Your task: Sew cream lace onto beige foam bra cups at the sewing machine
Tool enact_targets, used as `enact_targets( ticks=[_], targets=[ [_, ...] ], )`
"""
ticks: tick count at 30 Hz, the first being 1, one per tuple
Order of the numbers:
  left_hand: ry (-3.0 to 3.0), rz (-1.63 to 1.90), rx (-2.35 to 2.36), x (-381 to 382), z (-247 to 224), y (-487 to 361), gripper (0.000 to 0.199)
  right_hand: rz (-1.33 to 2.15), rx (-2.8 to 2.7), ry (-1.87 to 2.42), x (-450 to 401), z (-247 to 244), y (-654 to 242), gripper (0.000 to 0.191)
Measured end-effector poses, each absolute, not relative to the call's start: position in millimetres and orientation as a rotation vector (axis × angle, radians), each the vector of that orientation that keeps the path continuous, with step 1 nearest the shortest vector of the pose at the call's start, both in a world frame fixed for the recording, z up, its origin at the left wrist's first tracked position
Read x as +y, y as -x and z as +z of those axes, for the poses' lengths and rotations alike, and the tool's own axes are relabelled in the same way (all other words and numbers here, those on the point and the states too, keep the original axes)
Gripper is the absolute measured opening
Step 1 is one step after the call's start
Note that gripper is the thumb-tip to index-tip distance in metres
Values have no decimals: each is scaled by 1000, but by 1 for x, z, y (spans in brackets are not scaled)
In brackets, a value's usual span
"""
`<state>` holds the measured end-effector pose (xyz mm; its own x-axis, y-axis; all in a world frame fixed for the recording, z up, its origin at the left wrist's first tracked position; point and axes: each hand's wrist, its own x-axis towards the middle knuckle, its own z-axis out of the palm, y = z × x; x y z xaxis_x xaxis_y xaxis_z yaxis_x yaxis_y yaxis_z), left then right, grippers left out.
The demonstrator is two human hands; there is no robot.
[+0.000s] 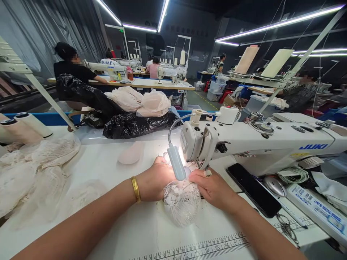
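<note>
Lace [182,207] lies between left hand [157,180] and right hand [215,187], beneath lamp [176,162].

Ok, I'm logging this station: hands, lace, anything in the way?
Left hand, right hand: both on lace piece. Lace piece at needle end of sewing machine. Lamp hides part of it.

I have free passage over the bare tabletop [101,159] to the left of the sewing machine [233,139]. At its needle end, the lamp [176,163] obstructs me; on its near side, the phone [253,189] does.
</note>
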<state>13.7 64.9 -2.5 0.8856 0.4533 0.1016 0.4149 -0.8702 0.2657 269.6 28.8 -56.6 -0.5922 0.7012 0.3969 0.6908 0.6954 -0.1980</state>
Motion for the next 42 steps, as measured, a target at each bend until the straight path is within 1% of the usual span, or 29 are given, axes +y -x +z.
enact_targets(
  ticks=[5, 11, 14, 23, 26, 27, 29, 30, 31, 33, 34, 36, 39, 42],
  targets=[
    [-2772, 268, 743, 72, -5, -13, 24, 21, -2353, 1101, 29, -55, -273, 33],
    [-2761, 300, 758, 77, -6, -12, 26, 234, -2230, 1182, 31, -52, -273, 33],
    [-2762, 295, 754, 75, -7, -13, 24, 274, -2212, 1183, 32, -53, -273, 31],
    [-2755, 232, 750, 72, -10, -7, 17, 87, -2256, 1069, 26, -50, -268, 26],
    [-2793, 194, 802, 69, -11, -2, 13, 74, -2336, 943, 19, -47, -262, 26],
    [-2813, 181, 860, 66, -11, -2, 10, 93, -2365, 882, 17, -46, -259, 26],
    [-2845, 125, 1012, 59, -9, -5, 7, 135, -2409, 802, 14, -46, -253, 38],
    [-2852, 83, 1080, 54, -8, -9, 10, 141, -2426, 810, 14, -47, -250, 42],
    [-2851, 37, 1129, 50, -7, -13, 15, 135, -2440, 849, 14, -49, -249, 40],
    [-2836, -45, 1170, 42, -4, -20, 23, 92, -2473, 956, 17, -53, -248, 24],
    [-2827, -71, 1168, 39, -3, -23, 26, 61, -2487, 1003, 19, -55, -249, 22],
    [-2800, -80, 1132, 36, -1, -23, 31, 1, -2497, 1068, 23, -57, -253, 26],
    [-2747, -47, 1052, 38, 0, -15, 35, -44, -2452, 1138, 27, -53, -262, 26],
    [-2762, -37, 988, 43, -2, -7, 30, 12, -2397, 1127, 29, -43, -272, 27]
  ],
)
